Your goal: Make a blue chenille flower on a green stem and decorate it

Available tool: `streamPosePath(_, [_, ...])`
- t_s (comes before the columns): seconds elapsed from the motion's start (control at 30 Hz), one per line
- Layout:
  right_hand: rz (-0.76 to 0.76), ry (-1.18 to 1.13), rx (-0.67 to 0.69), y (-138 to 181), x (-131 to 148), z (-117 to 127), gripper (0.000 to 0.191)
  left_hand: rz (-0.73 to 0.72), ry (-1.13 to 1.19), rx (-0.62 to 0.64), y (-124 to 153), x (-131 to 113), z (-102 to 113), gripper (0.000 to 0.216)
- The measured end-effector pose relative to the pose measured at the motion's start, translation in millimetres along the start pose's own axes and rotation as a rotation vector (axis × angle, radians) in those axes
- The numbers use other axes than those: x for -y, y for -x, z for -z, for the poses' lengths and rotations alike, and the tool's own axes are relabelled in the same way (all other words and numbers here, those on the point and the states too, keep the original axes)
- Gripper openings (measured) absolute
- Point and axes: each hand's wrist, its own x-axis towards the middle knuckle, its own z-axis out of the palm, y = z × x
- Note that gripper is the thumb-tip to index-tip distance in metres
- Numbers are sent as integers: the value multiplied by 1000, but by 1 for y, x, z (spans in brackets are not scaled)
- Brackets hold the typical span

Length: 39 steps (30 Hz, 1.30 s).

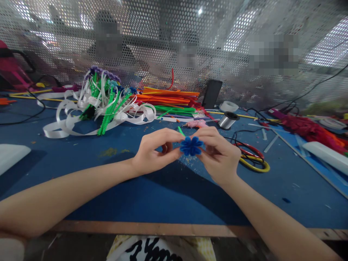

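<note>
Blue flower (191, 146) pinched between left hand (160, 149) and right hand (219, 154) fingertips
</note>
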Motion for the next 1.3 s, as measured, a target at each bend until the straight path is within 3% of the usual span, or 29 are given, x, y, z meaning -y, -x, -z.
streamPosePath(0.47, [147, 137, 7, -5, 3, 4, 25, 22, -22, -36, 0, 0, 0, 12])
streamPosePath(0.8, [136, 180, -12, -3, 5, 3, 27, -99, -85, -31, 0, 1, 0, 10])
streamPosePath(1.3, [138, 198, 15, -5, 9, 4, 24, -56, -110, -1, 0, -3, 2, 8])
